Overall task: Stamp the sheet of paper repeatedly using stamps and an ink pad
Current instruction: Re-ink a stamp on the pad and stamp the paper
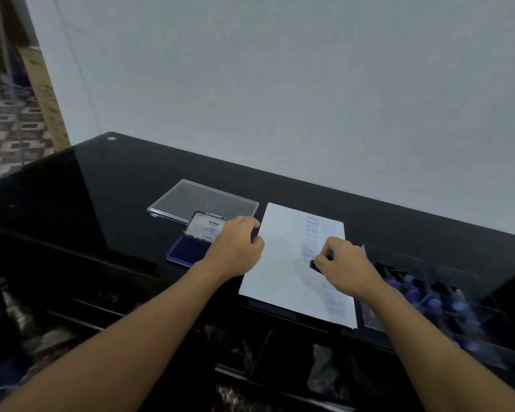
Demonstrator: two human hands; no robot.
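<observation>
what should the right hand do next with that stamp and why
Probably press the stamp straight down onto the sheet of paper. The right hand pinches it low over a gap in the column of blue imprints, and the left hand sits at the sheet's left edge, seemingly steadying it. Whether the stamp already touches the paper is unclear.

Glossy black table (116,188) against a pale wall (280,84). Clear plastic lid (202,200) lying flat on it. Patterned floor (6,129) far left.
</observation>
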